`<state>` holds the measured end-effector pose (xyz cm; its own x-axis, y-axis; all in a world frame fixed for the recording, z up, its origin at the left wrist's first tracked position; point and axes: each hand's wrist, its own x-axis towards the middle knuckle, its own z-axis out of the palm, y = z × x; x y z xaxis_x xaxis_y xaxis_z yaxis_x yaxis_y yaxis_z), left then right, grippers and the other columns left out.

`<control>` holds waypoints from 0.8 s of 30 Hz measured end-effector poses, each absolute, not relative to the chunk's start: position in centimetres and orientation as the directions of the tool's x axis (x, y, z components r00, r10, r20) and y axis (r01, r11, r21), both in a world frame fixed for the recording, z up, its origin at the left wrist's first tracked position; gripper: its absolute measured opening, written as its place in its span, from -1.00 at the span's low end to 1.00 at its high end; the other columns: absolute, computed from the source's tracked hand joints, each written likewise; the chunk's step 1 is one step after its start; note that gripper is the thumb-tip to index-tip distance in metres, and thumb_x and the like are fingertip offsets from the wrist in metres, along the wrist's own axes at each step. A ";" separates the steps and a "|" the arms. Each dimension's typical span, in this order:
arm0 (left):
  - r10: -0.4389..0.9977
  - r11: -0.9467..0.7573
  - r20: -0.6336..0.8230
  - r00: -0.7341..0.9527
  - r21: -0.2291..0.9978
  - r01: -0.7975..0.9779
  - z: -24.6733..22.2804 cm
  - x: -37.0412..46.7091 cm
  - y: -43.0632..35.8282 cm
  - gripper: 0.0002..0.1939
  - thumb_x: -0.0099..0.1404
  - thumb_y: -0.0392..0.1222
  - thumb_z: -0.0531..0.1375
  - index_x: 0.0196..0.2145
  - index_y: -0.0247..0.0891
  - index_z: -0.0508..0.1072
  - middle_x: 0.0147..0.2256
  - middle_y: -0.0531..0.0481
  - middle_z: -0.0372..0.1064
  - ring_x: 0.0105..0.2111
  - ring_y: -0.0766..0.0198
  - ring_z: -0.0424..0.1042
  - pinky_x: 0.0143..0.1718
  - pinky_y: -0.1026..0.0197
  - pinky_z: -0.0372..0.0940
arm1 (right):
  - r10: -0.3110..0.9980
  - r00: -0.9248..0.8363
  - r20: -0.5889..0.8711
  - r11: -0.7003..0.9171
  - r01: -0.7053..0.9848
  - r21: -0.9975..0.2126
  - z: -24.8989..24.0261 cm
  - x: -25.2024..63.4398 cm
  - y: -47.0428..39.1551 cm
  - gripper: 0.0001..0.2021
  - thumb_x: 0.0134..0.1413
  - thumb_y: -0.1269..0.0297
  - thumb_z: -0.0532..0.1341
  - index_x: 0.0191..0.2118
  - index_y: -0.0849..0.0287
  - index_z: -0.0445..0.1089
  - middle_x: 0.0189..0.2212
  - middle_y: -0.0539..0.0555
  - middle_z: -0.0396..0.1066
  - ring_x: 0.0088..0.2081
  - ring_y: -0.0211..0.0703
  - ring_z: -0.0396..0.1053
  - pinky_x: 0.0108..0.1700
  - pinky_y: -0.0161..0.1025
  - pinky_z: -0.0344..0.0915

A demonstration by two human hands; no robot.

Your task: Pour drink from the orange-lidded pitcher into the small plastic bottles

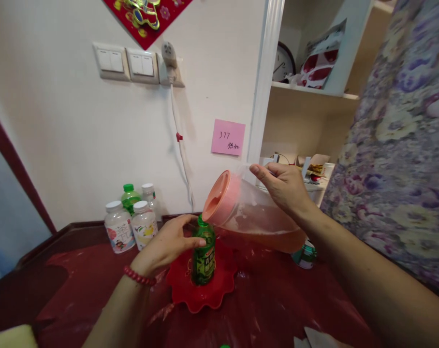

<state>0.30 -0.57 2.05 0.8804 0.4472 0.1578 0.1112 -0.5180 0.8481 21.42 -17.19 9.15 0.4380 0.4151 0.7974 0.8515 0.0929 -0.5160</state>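
Note:
A green plastic bottle (204, 263) stands upright on a red scalloped plate (219, 297). My left hand (172, 241), with a red bead bracelet on its wrist, is closed around the upper part of the bottle. Gripped by the handle in my right hand (283, 183) is a clear pitcher (256, 217) with a pink lid (217, 195). The pitcher is tilted left, its lid right at the bottle's mouth, and amber liquid lies along its lower side. Whether liquid is flowing between them I cannot make out.
Several jars and bottles, among them a white-lidded jar (120, 232), stand at the back left. Behind the pitcher is a small green-and-white container (306, 254). A white cord (181, 154) hangs down the wall. A floral curtain (397, 145) covers the right side. Something yellow (12, 337) lies front left.

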 end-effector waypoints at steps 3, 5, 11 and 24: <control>0.444 -0.513 0.155 0.883 0.851 0.109 1.6 0.3 -0.3 -0.53 0.03 -0.15 0.34 -0.07 -0.27 0.45 -0.04 -0.11 0.51 -0.06 0.05 0.47 -0.01 0.09 0.34 | 0.418 0.464 0.781 0.068 0.841 -0.537 9.1 21.5 -17.4 -0.39 0.08 -0.21 0.22 -0.64 0.13 -0.05 -0.63 -0.11 -0.17 -0.56 -0.34 -0.15 -0.52 -0.30 -0.19; 0.438 -0.535 0.166 0.883 0.838 0.108 1.3 0.3 -0.1 -0.54 0.04 -0.16 0.34 -0.08 -0.29 0.46 -0.06 -0.12 0.51 -0.08 0.07 0.47 -0.04 0.11 0.34 | 0.427 0.484 0.764 0.048 0.832 -0.553 9.1 21.4 -17.5 -0.40 0.07 -0.22 0.22 -0.65 0.13 0.01 -0.64 -0.10 -0.14 -0.56 -0.33 -0.13 -0.52 -0.30 -0.17; 0.426 -0.600 0.202 0.882 0.792 0.109 0.3 0.4 0.4 -0.52 0.03 -0.12 0.38 -0.07 -0.28 0.49 -0.10 -0.12 0.52 -0.13 0.09 0.46 -0.06 0.11 0.33 | 0.436 0.468 0.769 -0.023 0.859 -0.511 9.2 21.2 -17.9 -0.39 0.06 -0.27 0.18 -0.65 0.14 0.01 -0.65 -0.09 -0.11 -0.57 -0.33 -0.10 -0.52 -0.28 -0.16; 0.419 -0.632 0.218 0.882 0.767 0.111 0.2 0.3 0.3 -0.50 0.02 -0.13 0.40 -0.06 -0.26 0.51 -0.14 -0.12 0.54 -0.18 0.07 0.48 -0.15 0.11 0.35 | 0.428 0.496 0.755 -0.103 0.857 -0.505 9.1 21.1 -18.1 -0.41 0.04 -0.26 0.19 -0.66 0.15 0.09 -0.73 -0.10 -0.03 -0.63 -0.34 -0.05 -0.57 -0.29 -0.13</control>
